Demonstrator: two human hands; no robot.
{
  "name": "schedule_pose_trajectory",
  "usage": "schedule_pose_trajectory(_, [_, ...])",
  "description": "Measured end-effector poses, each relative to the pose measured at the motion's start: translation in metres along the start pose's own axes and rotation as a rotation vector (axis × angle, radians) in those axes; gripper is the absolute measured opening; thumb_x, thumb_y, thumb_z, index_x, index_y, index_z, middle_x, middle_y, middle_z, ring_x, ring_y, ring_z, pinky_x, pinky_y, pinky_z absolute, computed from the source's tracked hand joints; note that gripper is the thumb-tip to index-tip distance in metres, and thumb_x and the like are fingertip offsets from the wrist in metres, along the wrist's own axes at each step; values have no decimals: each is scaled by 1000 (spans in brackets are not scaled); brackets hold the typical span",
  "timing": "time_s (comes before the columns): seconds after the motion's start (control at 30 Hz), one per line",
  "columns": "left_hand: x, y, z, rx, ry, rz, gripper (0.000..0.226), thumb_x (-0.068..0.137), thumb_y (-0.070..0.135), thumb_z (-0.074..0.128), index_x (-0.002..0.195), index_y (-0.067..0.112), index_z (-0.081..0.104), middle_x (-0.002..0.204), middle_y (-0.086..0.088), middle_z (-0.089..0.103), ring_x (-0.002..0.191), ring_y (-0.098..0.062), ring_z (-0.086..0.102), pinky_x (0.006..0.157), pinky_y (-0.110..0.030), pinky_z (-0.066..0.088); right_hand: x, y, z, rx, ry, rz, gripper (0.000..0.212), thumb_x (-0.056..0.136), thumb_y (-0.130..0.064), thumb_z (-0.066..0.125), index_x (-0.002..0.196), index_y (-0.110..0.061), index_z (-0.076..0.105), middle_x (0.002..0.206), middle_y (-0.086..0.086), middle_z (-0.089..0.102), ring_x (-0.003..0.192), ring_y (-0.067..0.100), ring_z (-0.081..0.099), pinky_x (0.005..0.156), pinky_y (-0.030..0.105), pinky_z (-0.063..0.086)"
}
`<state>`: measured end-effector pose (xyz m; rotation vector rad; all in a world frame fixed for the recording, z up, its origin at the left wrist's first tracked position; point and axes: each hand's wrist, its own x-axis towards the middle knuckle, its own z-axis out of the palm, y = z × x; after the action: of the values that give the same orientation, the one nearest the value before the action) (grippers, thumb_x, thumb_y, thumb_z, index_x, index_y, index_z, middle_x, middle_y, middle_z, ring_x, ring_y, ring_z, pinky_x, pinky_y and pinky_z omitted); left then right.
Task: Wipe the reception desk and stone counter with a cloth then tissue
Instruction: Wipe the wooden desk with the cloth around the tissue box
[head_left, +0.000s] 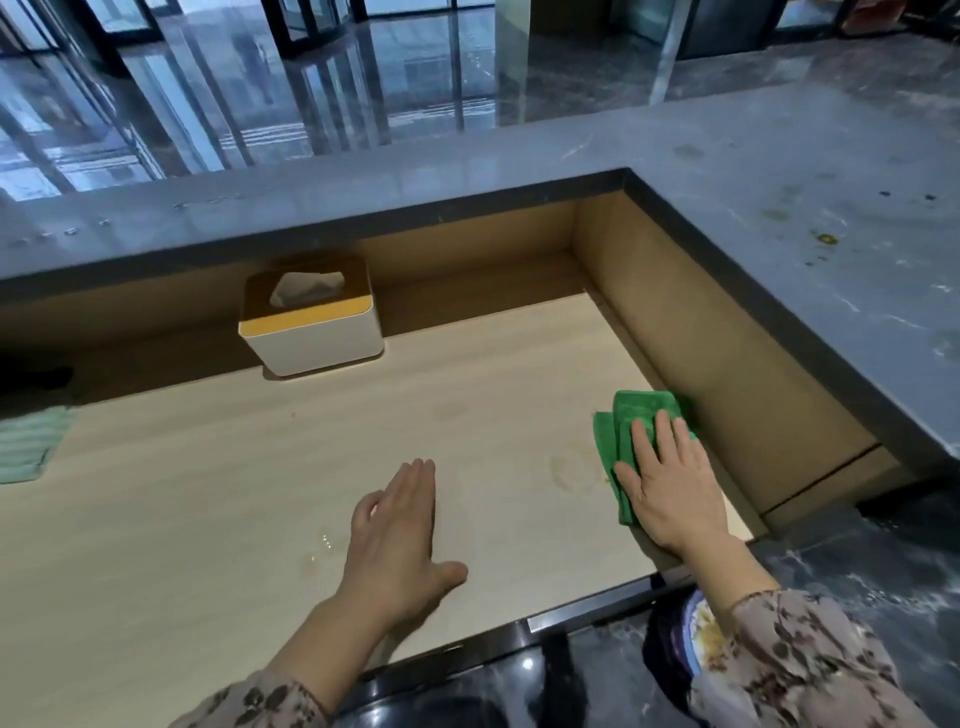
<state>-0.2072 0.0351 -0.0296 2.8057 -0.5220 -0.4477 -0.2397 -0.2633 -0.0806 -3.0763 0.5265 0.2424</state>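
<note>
Towel, pale green and striped, lay at the edge of view far to the left of my left hand, out of the way and untouched. Beyond that hand and a little left of it, the tissue box sat pushed back against the rear wall of the wooden counter. A tissue poked from its slot, and I judge it was parked there for the later pass, clear of the wiping. A few water drops shone just left of my left hand. That hand was open, fingers straight and together, palm down, holding nothing. It looked set there to steady me as I leaned, though I cannot tell whether the palm pressed the wood. Between my hands a faint ring stain marked the wood, just left of the cloth. My right hand lay flat with straight fingers on the folded green cloth, pressing it onto the counter close against the side wall, likely to work that edge. Right of that hand and above it ran the stone counter, its yellowish spots not yet wiped.
</note>
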Motion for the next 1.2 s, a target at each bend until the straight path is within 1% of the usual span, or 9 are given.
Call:
schedule_pose_trajectory(0.1, [-15, -18, 17, 86, 47, 83, 104, 78, 53, 64, 155, 16, 5, 162, 0, 1, 149, -12, 0, 116, -30, 1, 3, -13, 8, 14, 38, 50, 87, 83, -56, -7, 152, -11, 19, 158, 18, 15, 146, 36, 11, 117, 46, 11])
schedule_pose_trajectory(0.27, [-30, -27, 38, 206, -19, 196, 91, 53, 56, 78, 129, 11, 59, 135, -6, 59, 124, -19, 57, 98, -33, 27, 2, -13, 9, 56, 38, 77, 60, 101, -43, 24, 153, -15, 14, 160, 15, 9, 147, 31, 8, 119, 42, 7])
schedule_pose_trajectory(0.47, [-22, -26, 36, 139, 18, 170, 84, 86, 56, 54, 151, 18, 17, 162, 1, 13, 149, -12, 8, 114, -33, 6, -39, -22, 17, 172, 69, 299, 69, 93, -42, 19, 141, 2, 41, 145, 29, 37, 131, 45, 37, 105, 52, 32])
schedule_pose_trajectory(0.53, [-18, -24, 35, 154, 43, 176, 78, 83, 58, 57, 145, 20, 27, 157, 3, 24, 147, -12, 16, 112, -33, 11, -46, -33, 15, 171, 52, 342, 72, 90, -42, 15, 138, 4, 44, 140, 32, 41, 127, 47, 40, 102, 55, 35])
schedule_pose_trajectory(0.63, [-15, -22, 32, 183, 65, 183, 67, 79, 60, 59, 130, 22, 39, 139, 5, 41, 135, -13, 35, 109, -34, 18, -37, -65, 8, 137, 24, 359, 68, 96, -43, 8, 151, -5, 19, 156, 25, 16, 144, 40, 15, 116, 50, 16])
schedule_pose_trajectory(0.8, [-13, -16, 28, 194, 26, 130, 63, 74, 57, 66, 119, 22, 40, 121, 5, 52, 121, -16, 48, 108, -34, 21, -27, -150, 4, 110, -1, 28, 62, 101, -44, 10, 152, -15, -9, 159, 14, -12, 147, 32, -11, 120, 45, -1])
schedule_pose_trajectory(1.0, [-13, -11, 25, 167, 33, 24, 111, 67, 58, 74, 148, 11, 13, 118, 1, 62, 121, -18, 53, 117, -31, 14, -29, -166, 8, 13, -41, -437, 61, 96, -50, 1, 152, -27, -7, 160, 6, -14, 147, 25, -16, 120, 41, -5])
schedule_pose_trajectory(1.1, [-12, -10, 25, 192, 18, 6, 110, 68, 59, 73, 148, 9, 15, 118, -1, 63, 124, -22, 51, 119, -32, 12, -19, -113, 5, -39, -3, -376, 66, 90, -53, -8, 151, -27, -8, 159, 4, -12, 147, 23, -13, 120, 39, -2])
schedule_pose_trajectory(1.2, [-12, -9, 25, 184, 0, 2, 99, 68, 58, 73, 142, 10, 26, 117, 1, 60, 121, -21, 51, 119, -31, 9, -8, -46, 1, -29, 11, -145, 59, 101, -45, 13, 153, -19, 1, 160, 11, -4, 148, 27, -3, 121, 40, 5])
